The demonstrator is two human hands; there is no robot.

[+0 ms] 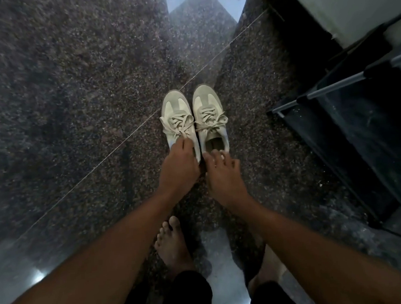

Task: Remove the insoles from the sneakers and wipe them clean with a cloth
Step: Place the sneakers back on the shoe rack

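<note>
Starting step: the left hand (pixel 179 168) seems to pinch the left sneaker (pixel 174 111) at its laces (pixel 181 128). The right hand (pixel 222 173), fingers spread, touches the right sneaker (pixel 206 104) just ahead of it. Next: loosen, reach inside.

Bare forearms (pixel 111 250), bare feet (pixel 173 247) — black trousers (pixel 188 295)

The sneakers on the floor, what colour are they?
The sneakers are pale beige with lighter off-white panels; the head view shows it best.
</note>
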